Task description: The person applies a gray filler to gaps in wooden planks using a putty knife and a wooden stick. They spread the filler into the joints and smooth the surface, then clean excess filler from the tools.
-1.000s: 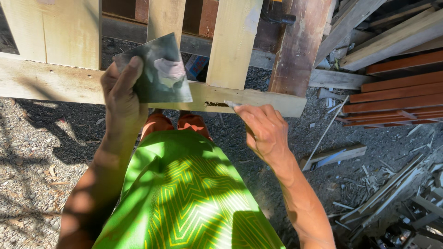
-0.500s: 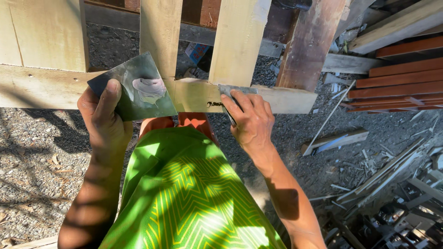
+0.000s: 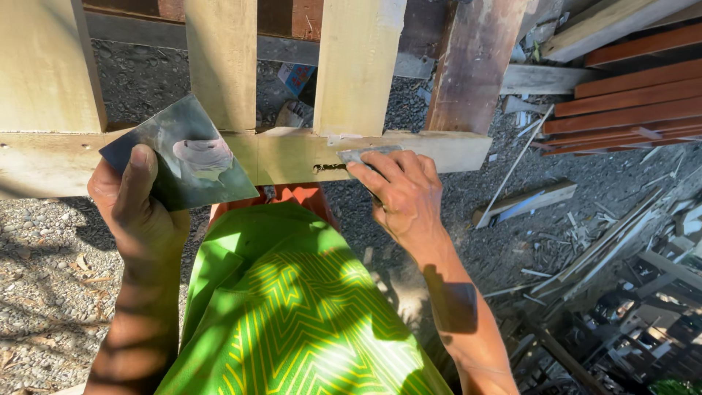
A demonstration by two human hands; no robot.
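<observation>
Two hands at a pale wooden rail (image 3: 292,155) of a slatted frame. Left hand (image 3: 139,212) gripping a grey square plate (image 3: 183,153) with a lump of pale filler (image 3: 203,155), thumb across its lower edge, plate overlapping the rail. Right hand (image 3: 398,194) closed around a small metal blade (image 3: 365,154), fingers pressing it flat on the rail, beside a dark crack (image 3: 329,167).

The gravel ground (image 3: 58,249) carries the wooden frame (image 3: 292,155); loose wood offcuts (image 3: 523,202) and stacked reddish planks (image 3: 629,102) lie on it.
</observation>
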